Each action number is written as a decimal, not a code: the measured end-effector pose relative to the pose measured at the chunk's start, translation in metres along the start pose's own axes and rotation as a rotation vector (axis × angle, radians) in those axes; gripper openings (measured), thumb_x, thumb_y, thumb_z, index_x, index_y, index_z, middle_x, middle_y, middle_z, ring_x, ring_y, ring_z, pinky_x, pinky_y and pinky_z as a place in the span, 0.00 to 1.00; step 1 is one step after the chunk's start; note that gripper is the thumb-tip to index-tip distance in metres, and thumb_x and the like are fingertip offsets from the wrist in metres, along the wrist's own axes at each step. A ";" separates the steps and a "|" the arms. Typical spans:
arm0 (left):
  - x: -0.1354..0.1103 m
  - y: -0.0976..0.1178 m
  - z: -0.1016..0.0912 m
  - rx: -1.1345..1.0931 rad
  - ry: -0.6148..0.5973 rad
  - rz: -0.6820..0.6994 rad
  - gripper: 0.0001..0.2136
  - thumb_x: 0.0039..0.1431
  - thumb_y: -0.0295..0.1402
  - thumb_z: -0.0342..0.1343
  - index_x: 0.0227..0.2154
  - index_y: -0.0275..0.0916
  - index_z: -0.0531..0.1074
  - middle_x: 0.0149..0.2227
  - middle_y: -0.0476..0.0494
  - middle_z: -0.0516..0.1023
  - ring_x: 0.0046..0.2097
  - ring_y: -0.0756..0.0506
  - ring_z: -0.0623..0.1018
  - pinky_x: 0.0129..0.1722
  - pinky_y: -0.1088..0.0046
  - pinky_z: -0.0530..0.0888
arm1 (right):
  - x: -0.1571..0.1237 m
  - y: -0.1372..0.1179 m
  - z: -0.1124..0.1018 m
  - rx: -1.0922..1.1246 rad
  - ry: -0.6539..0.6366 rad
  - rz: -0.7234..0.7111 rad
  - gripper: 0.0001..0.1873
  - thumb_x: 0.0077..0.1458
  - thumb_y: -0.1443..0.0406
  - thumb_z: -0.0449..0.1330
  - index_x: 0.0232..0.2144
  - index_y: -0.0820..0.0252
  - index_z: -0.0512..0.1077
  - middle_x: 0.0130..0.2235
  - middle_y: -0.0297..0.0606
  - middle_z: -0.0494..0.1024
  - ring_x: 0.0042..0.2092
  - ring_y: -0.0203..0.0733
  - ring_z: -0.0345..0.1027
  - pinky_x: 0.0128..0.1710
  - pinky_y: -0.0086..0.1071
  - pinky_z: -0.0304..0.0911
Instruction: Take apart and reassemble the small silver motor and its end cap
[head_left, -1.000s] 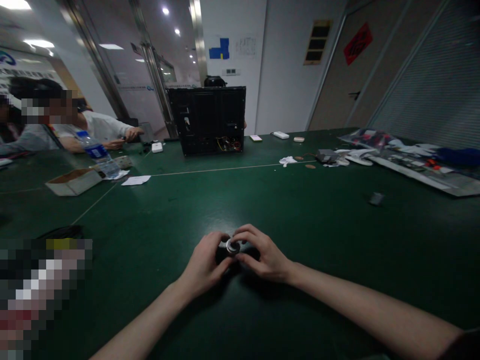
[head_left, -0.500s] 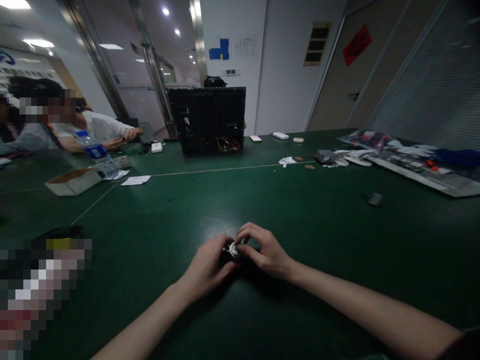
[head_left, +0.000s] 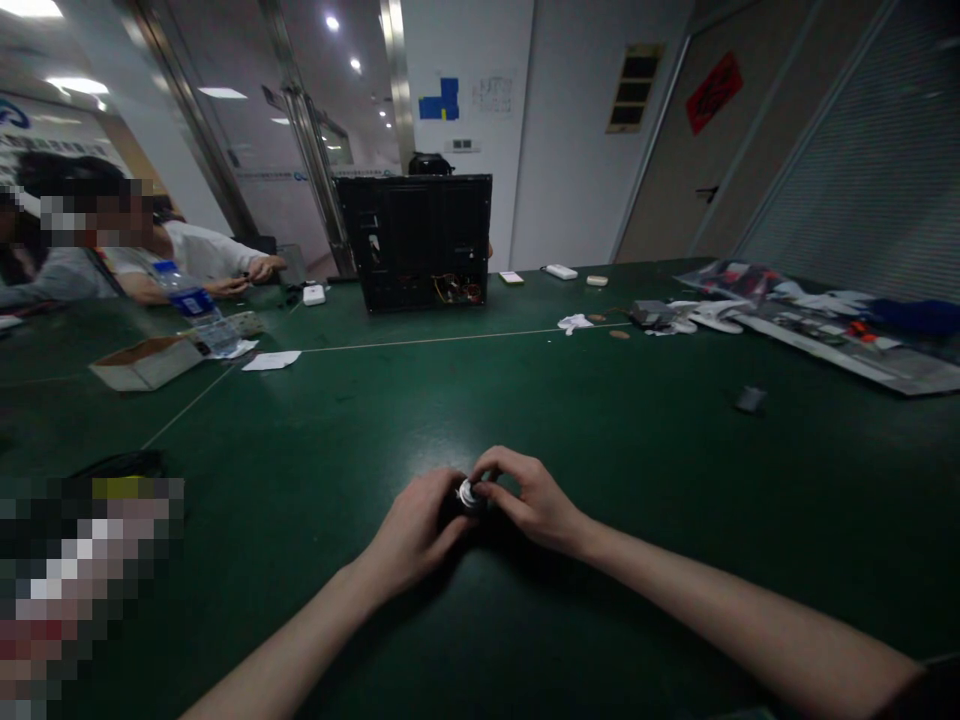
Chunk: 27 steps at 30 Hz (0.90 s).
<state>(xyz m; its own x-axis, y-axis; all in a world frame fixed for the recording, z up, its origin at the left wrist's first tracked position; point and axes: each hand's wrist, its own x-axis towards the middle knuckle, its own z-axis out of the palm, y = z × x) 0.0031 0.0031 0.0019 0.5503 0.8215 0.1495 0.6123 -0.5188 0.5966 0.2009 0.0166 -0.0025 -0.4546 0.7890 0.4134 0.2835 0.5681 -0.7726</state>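
Note:
A small round part (head_left: 468,494), pale on top and dark at its side, is between my hands just above or on the green tabletop (head_left: 420,420); its exact kind is too small to make out. My left hand (head_left: 426,522) curves around the part's left side, with thumb and fingers gripping it. From the right, my right hand (head_left: 529,503) pinches at the top of the same part with thumb and forefinger. The fingertips hide some of its surface.
A black panel-backed device (head_left: 424,240) with exposed wires stands at the far edge. On the left are an open box (head_left: 146,365), a water bottle (head_left: 187,295) and a seated person (head_left: 202,255). A small grey block (head_left: 750,400) and a loaded board (head_left: 892,375) lie right.
My hands stay in nearly the same place. The round part has turned or tilted slightly between my fingers, and the left fingers have shifted a little.

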 end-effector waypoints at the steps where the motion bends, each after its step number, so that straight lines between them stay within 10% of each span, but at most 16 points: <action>1: 0.000 0.000 0.000 -0.001 -0.005 0.003 0.13 0.56 0.30 0.52 0.45 0.40 0.64 0.42 0.41 0.72 0.43 0.41 0.72 0.45 0.61 0.69 | 0.000 0.000 0.000 0.006 0.008 -0.002 0.05 0.56 0.69 0.55 0.36 0.60 0.69 0.35 0.37 0.72 0.37 0.37 0.65 0.39 0.31 0.61; 27: 0.003 -0.001 -0.003 0.066 0.120 -0.092 0.13 0.53 0.34 0.54 0.43 0.38 0.67 0.42 0.39 0.75 0.41 0.39 0.74 0.42 0.62 0.69 | 0.004 0.029 -0.012 -0.228 -0.216 0.025 0.09 0.48 0.68 0.62 0.36 0.60 0.73 0.38 0.38 0.76 0.41 0.41 0.67 0.43 0.37 0.60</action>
<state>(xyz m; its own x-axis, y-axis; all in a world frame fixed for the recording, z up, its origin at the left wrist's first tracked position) 0.0021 0.0066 0.0038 0.4206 0.8867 0.1919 0.6952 -0.4509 0.5599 0.2177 0.0392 -0.0170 -0.6073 0.7490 0.2651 0.4678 0.6068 -0.6426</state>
